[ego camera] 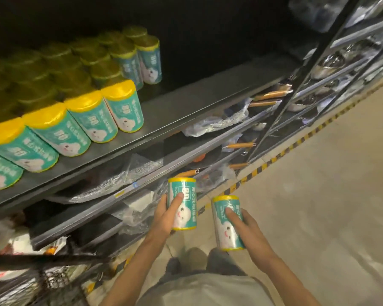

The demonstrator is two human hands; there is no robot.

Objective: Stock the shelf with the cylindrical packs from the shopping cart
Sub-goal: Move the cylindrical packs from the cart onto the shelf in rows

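- Step in hand: carrying stock to the shelf [186, 107]. The left hand [166, 215] grasped one cylindrical pack [182, 204] and the right hand [245, 226] grasped a second pack [227, 226], both upright, below shelf level.
- Next move, as judged: lift both into the bare stretch right of the stocked packs [75, 120].
- Surroundings: dark metal shelving, wrapped pans [241, 111] below, concrete floor [318, 195], shopping cart [31, 281] at lower left.

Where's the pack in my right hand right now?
Head view, lower centre-right: the right hand holds the pack upright over the floor, beside the left hand's pack.
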